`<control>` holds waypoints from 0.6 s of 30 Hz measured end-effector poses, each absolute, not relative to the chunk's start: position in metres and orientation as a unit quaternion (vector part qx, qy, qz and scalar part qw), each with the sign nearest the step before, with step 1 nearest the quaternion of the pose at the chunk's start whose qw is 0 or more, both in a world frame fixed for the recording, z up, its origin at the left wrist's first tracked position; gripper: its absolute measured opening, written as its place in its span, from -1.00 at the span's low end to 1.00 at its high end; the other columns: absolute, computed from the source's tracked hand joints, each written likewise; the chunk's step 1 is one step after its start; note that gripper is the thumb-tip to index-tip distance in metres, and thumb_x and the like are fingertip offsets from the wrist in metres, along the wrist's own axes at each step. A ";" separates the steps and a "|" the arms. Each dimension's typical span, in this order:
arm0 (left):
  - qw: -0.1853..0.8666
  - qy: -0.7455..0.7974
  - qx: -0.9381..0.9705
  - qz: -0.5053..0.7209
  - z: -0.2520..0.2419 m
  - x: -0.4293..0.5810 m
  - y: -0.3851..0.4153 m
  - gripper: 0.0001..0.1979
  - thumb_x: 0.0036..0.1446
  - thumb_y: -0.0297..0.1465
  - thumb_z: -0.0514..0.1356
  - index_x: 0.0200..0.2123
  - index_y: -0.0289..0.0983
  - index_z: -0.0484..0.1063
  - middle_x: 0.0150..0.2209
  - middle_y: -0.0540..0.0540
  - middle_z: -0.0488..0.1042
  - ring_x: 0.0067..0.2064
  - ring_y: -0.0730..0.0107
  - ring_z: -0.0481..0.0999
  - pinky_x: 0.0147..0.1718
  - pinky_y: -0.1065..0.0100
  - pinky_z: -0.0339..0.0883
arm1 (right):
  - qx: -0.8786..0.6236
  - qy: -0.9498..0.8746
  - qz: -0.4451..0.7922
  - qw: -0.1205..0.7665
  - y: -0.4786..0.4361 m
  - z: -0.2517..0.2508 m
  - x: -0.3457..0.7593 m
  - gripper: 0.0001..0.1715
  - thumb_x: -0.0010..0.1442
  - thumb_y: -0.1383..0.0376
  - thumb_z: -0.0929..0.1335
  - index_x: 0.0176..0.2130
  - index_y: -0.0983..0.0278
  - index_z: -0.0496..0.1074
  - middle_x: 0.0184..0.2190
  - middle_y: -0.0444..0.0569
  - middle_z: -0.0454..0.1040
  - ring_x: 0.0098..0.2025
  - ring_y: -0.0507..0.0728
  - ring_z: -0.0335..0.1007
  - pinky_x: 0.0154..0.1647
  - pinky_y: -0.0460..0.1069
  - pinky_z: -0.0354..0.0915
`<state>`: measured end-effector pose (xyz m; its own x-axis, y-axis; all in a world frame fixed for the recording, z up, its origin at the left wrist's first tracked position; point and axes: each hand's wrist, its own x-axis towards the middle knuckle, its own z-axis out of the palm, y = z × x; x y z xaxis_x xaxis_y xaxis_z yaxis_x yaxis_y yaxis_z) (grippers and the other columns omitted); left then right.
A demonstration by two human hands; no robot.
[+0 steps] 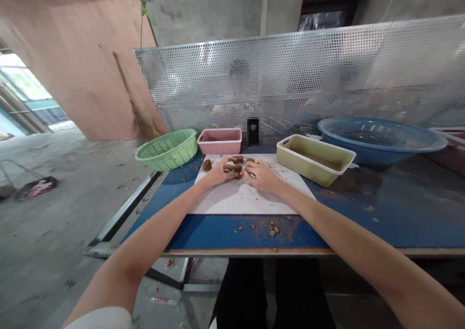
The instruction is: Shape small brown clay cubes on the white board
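My left hand (218,173) is closed around a short brown clay-like piece (233,167) over the white board (225,198). My right hand (263,176) is beside its right end, with fingers bent and pinched together; whatever lies between those fingertips is hidden. Just beyond the hands, another brown piece (237,159) lies on the board, and a smaller one (250,160) shows behind my right fingers. A rounded brown lump (207,164) rests at the board's left edge. Brown crumbs are scattered around both hands.
Behind the board stand a green basket (167,150), a pink bin (220,141) and a black phone-like object (253,131). To the right are an olive bin (315,160) and a wide blue basin (381,142). Loose bits (273,229) lie near the blue table's front edge.
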<state>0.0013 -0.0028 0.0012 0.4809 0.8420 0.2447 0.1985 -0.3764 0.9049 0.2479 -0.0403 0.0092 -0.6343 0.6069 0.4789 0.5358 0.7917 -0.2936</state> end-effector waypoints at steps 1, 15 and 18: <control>0.444 0.355 0.738 0.364 0.002 0.001 -0.003 -0.19 0.03 -0.11 0.55 0.27 -0.26 0.40 0.00 -0.31 0.68 -0.05 0.09 0.71 -0.08 0.13 0.59 | -0.311 -0.904 0.069 0.285 -0.041 0.010 0.247 -0.56 0.55 0.21 0.18 -0.26 0.25 0.51 -0.19 0.07 0.53 -0.10 0.23 0.40 0.10 0.20 0.10; 0.482 0.355 0.719 0.354 0.002 0.001 -0.005 -0.17 0.04 -0.09 0.56 0.28 -0.24 0.38 0.07 -0.32 0.65 -0.01 0.08 0.71 -0.04 0.13 0.58 | -0.293 -0.912 0.125 0.259 -0.042 0.012 0.249 -0.57 0.55 0.21 0.20 -0.18 0.24 0.58 -0.10 0.08 0.61 -0.04 0.24 0.45 0.17 0.22 0.13; 0.484 0.355 0.720 0.350 0.003 0.002 -0.005 -0.17 0.06 -0.09 0.55 0.29 -0.24 0.36 0.09 -0.32 0.65 -0.01 0.10 0.71 -0.06 0.15 0.57 | -0.318 -0.900 0.098 0.281 -0.044 0.012 0.246 -0.56 0.56 0.19 0.18 -0.22 0.25 0.54 -0.12 0.09 0.57 -0.04 0.25 0.44 0.16 0.23 0.17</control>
